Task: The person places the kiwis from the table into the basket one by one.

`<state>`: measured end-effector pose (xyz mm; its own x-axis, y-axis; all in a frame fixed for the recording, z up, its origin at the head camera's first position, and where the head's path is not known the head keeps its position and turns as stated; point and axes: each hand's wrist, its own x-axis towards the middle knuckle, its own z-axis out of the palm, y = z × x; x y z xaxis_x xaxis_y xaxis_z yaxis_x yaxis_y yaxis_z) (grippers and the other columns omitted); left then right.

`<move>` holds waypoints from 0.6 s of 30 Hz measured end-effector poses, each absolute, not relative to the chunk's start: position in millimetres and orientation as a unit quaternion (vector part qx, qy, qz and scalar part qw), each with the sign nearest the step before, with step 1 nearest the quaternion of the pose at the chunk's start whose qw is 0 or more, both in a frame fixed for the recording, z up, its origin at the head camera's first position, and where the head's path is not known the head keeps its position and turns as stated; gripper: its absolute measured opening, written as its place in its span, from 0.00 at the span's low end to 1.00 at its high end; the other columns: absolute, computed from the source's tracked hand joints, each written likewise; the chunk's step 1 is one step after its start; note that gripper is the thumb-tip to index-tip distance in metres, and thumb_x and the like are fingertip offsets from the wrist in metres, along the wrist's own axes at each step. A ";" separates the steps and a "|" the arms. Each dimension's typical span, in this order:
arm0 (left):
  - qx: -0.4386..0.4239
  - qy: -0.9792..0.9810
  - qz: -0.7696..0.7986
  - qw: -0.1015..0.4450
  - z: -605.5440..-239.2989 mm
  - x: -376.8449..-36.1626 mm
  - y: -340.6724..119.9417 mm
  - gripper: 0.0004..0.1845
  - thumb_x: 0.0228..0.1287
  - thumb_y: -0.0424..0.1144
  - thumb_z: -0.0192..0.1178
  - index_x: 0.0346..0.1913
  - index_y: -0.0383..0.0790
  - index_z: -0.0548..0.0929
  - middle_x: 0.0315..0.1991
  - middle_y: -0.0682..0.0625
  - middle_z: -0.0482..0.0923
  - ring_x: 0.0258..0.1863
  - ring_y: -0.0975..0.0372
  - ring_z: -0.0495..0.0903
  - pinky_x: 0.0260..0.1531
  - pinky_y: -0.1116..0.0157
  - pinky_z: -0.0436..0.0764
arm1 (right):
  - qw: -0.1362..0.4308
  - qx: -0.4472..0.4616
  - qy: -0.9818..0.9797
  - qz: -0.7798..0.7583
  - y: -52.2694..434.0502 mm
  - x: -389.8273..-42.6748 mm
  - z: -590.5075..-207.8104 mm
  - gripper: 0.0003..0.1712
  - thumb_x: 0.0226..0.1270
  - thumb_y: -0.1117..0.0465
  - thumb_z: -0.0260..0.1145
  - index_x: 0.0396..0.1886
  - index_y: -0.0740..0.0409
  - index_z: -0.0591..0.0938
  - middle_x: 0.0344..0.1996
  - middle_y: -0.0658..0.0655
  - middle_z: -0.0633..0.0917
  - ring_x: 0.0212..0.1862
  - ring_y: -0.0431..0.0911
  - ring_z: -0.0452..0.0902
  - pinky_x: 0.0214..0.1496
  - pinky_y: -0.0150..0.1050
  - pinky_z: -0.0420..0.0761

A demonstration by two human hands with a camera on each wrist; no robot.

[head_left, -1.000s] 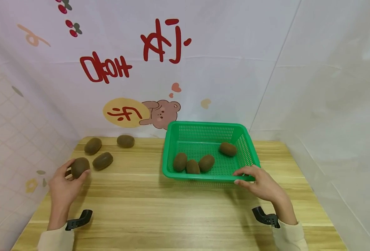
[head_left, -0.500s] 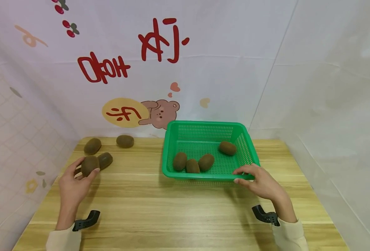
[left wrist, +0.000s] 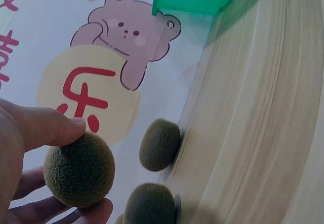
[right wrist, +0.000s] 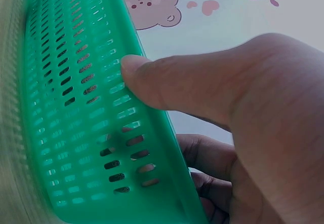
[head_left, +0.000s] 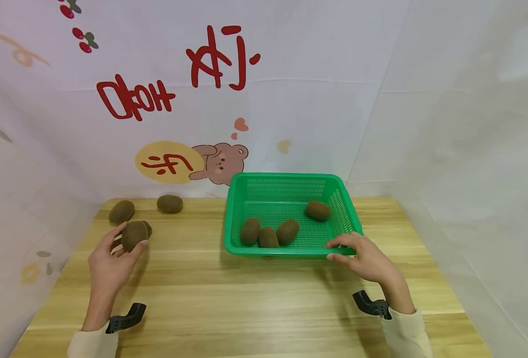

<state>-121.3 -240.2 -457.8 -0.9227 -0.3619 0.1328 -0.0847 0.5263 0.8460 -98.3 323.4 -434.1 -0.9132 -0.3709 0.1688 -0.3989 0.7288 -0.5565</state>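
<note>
Left hand (head_left: 113, 262) in a firm grasp: thumb on one side, fingers round the other, of a brown, fuzzy held kiwifruit (head_left: 134, 236), at the left of a light wood-grain worktop (head_left: 246, 308). At this wrist, a black bracket (head_left: 134, 314) and a cream sleeve (head_left: 92, 344). Directly behind the held fruit in the head view, a second kiwifruit (head_left: 147, 228), mostly hidden; contact between the two impossible to tell. Farther back, near the left rear corner of the worktop, a third kiwifruit (head_left: 122, 212); to the right of it, by the rear edge, a fourth kiwifruit (head_left: 170, 204).

Right hand (head_left: 369, 259) pinching the rim of a green slotted plastic basket (head_left: 304, 252) near the front right corner: thumb against the outer wall, fingers on the inner side. At this wrist, a second black bracket (head_left: 373, 307) and another cream sleeve (head_left: 407, 332). On the basket floor, a front left group of three: left kiwifruit (head_left: 250, 231), middle kiwifruit (head_left: 268, 238) with lower end behind the rim, right kiwifruit (head_left: 287, 231). Apart from these, toward the rear right, a lone kiwifruit (head_left: 318, 211).

Behind the worktop, a white backdrop (head_left: 317, 99) with red characters (head_left: 241, 62), a cartoon bear (head_left: 225, 164) beside a yellow disc (head_left: 147, 169), and small hearts (head_left: 241, 125).
</note>
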 end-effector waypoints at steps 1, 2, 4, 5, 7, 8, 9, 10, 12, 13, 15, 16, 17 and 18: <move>0.130 -0.862 -0.467 0.149 -457.1 -121.1 -239.8 0.38 0.61 0.40 0.75 0.74 0.47 0.73 0.70 0.40 0.73 0.62 0.49 0.77 0.39 0.89 0.70 | 0.023 0.207 -0.930 0.304 322.3 -98.7 -434.5 0.11 0.63 0.55 0.76 0.46 0.45 0.90 0.42 0.42 0.88 0.43 0.38 0.75 0.47 0.39 0.78; 0.130 -0.863 -0.464 0.149 -456.6 -121.0 -238.9 0.38 0.60 0.41 0.75 0.74 0.48 0.74 0.69 0.40 0.74 0.60 0.52 0.77 0.39 0.89 0.70 | 0.024 0.206 -0.930 0.303 321.6 -98.8 -434.7 0.11 0.63 0.55 0.76 0.46 0.44 0.90 0.42 0.40 0.87 0.43 0.37 0.75 0.47 0.38 0.78; 0.123 -0.864 -0.463 0.153 -456.7 -121.8 -236.7 0.37 0.60 0.41 0.76 0.73 0.48 0.75 0.68 0.40 0.75 0.56 0.62 0.77 0.39 0.88 0.71 | 0.024 0.202 -0.931 0.303 321.1 -98.8 -434.9 0.11 0.62 0.56 0.77 0.45 0.43 0.90 0.42 0.39 0.87 0.43 0.37 0.75 0.47 0.38 0.78; 0.118 -0.865 -0.463 0.156 -456.7 -122.2 -235.0 0.37 0.59 0.41 0.76 0.72 0.48 0.76 0.67 0.41 0.76 0.54 0.67 0.76 0.40 0.88 0.71 | 0.023 0.200 -0.931 0.303 321.2 -98.7 -434.7 0.11 0.63 0.56 0.77 0.45 0.43 0.90 0.42 0.39 0.87 0.43 0.37 0.75 0.47 0.38 0.78; 0.103 -0.864 -0.463 0.166 -457.0 -123.2 -231.3 0.36 0.59 0.39 0.76 0.71 0.47 0.77 0.66 0.42 0.77 0.50 0.74 0.74 0.40 0.87 0.72 | 0.022 0.200 -0.932 0.302 321.6 -98.5 -434.7 0.11 0.63 0.56 0.76 0.46 0.44 0.90 0.42 0.40 0.87 0.43 0.38 0.75 0.47 0.39 0.78; 0.095 -0.864 -0.463 0.172 -457.3 -123.5 -229.5 0.36 0.59 0.39 0.76 0.71 0.46 0.77 0.65 0.43 0.78 0.49 0.77 0.73 0.41 0.87 0.72 | 0.021 0.201 -0.932 0.301 321.7 -98.5 -434.6 0.11 0.64 0.55 0.76 0.46 0.44 0.90 0.42 0.40 0.87 0.43 0.38 0.75 0.47 0.40 0.78; 0.088 -0.864 -0.463 0.177 -457.4 -124.1 -227.8 0.35 0.59 0.38 0.76 0.71 0.45 0.77 0.64 0.43 0.78 0.48 0.78 0.72 0.41 0.87 0.72 | 0.020 0.201 -0.932 0.302 321.7 -98.5 -434.4 0.11 0.64 0.55 0.76 0.46 0.45 0.90 0.42 0.41 0.87 0.43 0.39 0.75 0.47 0.40 0.78; 0.081 -0.864 -0.462 0.182 -457.2 -124.3 -226.0 0.35 0.59 0.37 0.76 0.70 0.44 0.77 0.63 0.43 0.79 0.47 0.78 0.73 0.42 0.87 0.72 | 0.020 0.201 -0.931 0.303 321.7 -98.5 -434.4 0.11 0.64 0.55 0.76 0.46 0.45 0.90 0.42 0.41 0.87 0.43 0.39 0.75 0.47 0.41 0.78; 0.069 -0.865 -0.459 0.188 -456.5 -125.2 -222.6 0.34 0.59 0.37 0.76 0.70 0.43 0.78 0.62 0.43 0.80 0.47 0.79 0.73 0.42 0.87 0.73 | 0.019 0.201 -0.931 0.304 321.8 -98.6 -434.3 0.11 0.64 0.55 0.76 0.46 0.45 0.90 0.42 0.41 0.87 0.43 0.40 0.75 0.46 0.42 0.79; 0.063 -0.864 -0.462 0.189 -455.8 -125.7 -221.2 0.35 0.58 0.36 0.76 0.70 0.43 0.78 0.61 0.42 0.80 0.46 0.80 0.73 0.42 0.87 0.72 | 0.018 0.200 -0.931 0.305 321.9 -98.6 -434.2 0.11 0.64 0.55 0.76 0.46 0.44 0.90 0.42 0.41 0.87 0.43 0.40 0.75 0.46 0.42 0.79; 0.055 -0.862 -0.465 0.194 -455.3 -127.4 -218.2 0.34 0.58 0.35 0.76 0.69 0.42 0.78 0.60 0.42 0.81 0.46 0.81 0.74 0.43 0.86 0.73 | 0.017 0.199 -0.931 0.306 322.0 -98.8 -434.5 0.11 0.64 0.55 0.76 0.46 0.44 0.90 0.42 0.41 0.87 0.43 0.40 0.75 0.46 0.42 0.79; 0.050 -0.861 -0.468 0.195 -455.1 -128.2 -216.8 0.34 0.58 0.34 0.76 0.69 0.41 0.78 0.60 0.42 0.81 0.46 0.81 0.74 0.43 0.86 0.73 | 0.016 0.197 -0.931 0.307 322.1 -98.7 -434.7 0.11 0.64 0.55 0.76 0.46 0.44 0.90 0.42 0.42 0.87 0.44 0.40 0.75 0.46 0.42 0.79; 0.046 -0.859 -0.471 0.194 -455.0 -128.9 -215.3 0.34 0.58 0.34 0.76 0.69 0.41 0.78 0.60 0.42 0.81 0.46 0.81 0.74 0.43 0.86 0.74 | 0.015 0.196 -0.931 0.307 322.1 -98.6 -435.0 0.11 0.64 0.55 0.76 0.46 0.44 0.90 0.43 0.42 0.87 0.44 0.40 0.75 0.46 0.43 0.79; 0.042 -0.858 -0.475 0.193 -454.8 -129.4 -213.8 0.34 0.58 0.34 0.76 0.69 0.41 0.78 0.60 0.41 0.81 0.47 0.81 0.74 0.43 0.86 0.74 | 0.014 0.196 -0.931 0.308 322.0 -98.5 -435.2 0.11 0.64 0.55 0.76 0.47 0.44 0.90 0.43 0.43 0.88 0.44 0.41 0.75 0.47 0.43 0.79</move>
<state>-129.4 -213.8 -454.8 -0.9221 -0.2556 0.2907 0.1109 0.5451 0.8310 -98.5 322.0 -435.2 -0.9227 -0.3564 0.1472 -0.3738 0.7331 -0.5681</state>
